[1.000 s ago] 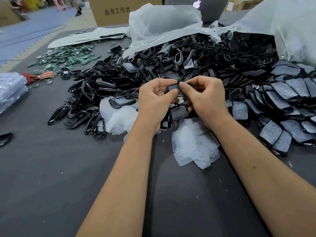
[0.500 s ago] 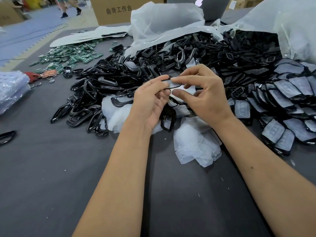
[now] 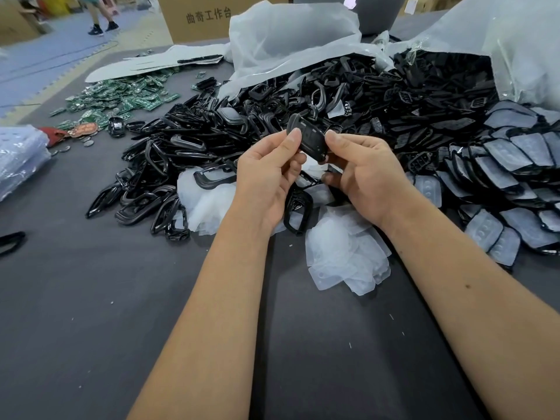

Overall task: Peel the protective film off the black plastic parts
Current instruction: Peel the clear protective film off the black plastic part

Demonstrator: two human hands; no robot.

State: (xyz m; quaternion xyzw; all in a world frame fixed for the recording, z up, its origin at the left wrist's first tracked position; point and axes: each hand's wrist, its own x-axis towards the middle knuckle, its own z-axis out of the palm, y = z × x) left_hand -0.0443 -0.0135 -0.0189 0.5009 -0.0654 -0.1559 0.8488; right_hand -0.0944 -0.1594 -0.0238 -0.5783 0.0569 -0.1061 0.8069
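Note:
I hold one black plastic part (image 3: 310, 137) up between both hands above the table. My left hand (image 3: 269, 174) pinches its left edge with thumb and fingers. My right hand (image 3: 363, 174) pinches its right edge. The face of the part turned to me is bare glossy black. A piece of whitish film (image 3: 312, 166) shows just below it between my hands. A heap of peeled films (image 3: 342, 256) lies under my wrists. Film-covered parts (image 3: 509, 165) lie in rows at the right.
A big pile of black frames (image 3: 188, 153) spreads from the left to the back. White plastic bags (image 3: 291, 34) lie open behind it. Green circuit boards (image 3: 121, 98) lie at the far left, a cardboard box (image 3: 197, 16) behind them. The dark table (image 3: 91, 298) extends toward me.
The hands rose and drew slightly apart. The film that my right hand was pulling across the part has come off its face, and the part now stands upright between my fingertips.

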